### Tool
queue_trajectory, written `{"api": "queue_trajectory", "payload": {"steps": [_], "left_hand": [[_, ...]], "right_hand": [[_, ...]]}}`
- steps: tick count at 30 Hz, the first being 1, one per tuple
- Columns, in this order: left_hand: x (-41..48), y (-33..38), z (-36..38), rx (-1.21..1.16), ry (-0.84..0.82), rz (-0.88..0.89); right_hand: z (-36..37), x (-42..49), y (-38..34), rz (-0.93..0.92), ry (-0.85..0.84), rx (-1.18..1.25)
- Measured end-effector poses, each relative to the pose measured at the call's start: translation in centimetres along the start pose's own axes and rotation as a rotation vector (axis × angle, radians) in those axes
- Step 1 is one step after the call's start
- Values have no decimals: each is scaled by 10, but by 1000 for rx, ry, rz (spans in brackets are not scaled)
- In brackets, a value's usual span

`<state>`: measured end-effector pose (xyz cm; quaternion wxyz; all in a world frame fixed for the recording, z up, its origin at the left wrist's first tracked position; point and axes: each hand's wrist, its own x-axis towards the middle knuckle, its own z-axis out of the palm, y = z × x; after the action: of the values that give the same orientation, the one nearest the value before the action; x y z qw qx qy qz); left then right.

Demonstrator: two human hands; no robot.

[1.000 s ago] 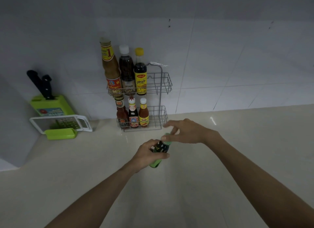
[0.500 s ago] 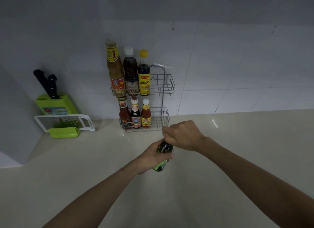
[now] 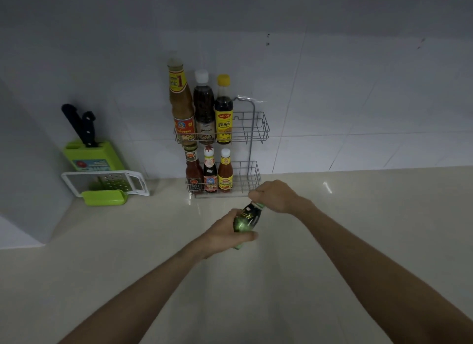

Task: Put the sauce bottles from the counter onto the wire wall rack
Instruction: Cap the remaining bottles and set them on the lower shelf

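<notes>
A small green sauce bottle (image 3: 246,219) with a dark label is tilted above the counter, just in front of the wire wall rack (image 3: 256,128). My left hand (image 3: 225,232) grips its lower body. My right hand (image 3: 275,196) is closed over its cap, which is hidden. The rack's upper shelf holds three tall bottles (image 3: 203,108) at its left side. The lower shelf (image 3: 249,177) holds three short red sauce bottles (image 3: 210,172), also at the left. The right part of both shelves is bare wire.
A green knife block (image 3: 89,156) with two black-handled knives leans against the wall at the left. A white and green grater (image 3: 107,184) lies in front of it. The beige counter (image 3: 358,228) runs along the tiled wall.
My right hand went from open fingers touching the bottle top to a closed grip over the cap. Both hands and the bottle stayed in about the same place before the rack.
</notes>
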<state>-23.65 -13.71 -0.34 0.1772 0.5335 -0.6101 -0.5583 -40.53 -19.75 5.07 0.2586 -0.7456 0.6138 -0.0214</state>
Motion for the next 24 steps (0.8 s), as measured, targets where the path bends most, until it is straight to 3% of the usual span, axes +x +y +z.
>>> {"api": "queue_trajectory", "payload": {"steps": [3, 6, 8, 11, 17, 21, 24], "left_hand": [[-7, -7, -10, -126, -117, -2], [-1, -17, -3, -266, 82, 26], [6, -19, 2, -241, 211, 13], [14, -17, 2, -150, 322, -14], [34, -20, -35, -107, 142, -75], [44, -18, -77, -152, 437, -71], [57, -14, -109, -198, 508, -112]], "right_hand": [[-11, 1, 7, -156, 60, 75], [-1, -3, -1, -104, 212, 400], [15, -7, -3, -23, 174, 610], [34, -9, -4, 9, 99, 676], [24, 34, 2, 21, 233, 770], [17, 71, 9, -24, 446, 730], [23, 95, 12, -61, 487, 724]]}}
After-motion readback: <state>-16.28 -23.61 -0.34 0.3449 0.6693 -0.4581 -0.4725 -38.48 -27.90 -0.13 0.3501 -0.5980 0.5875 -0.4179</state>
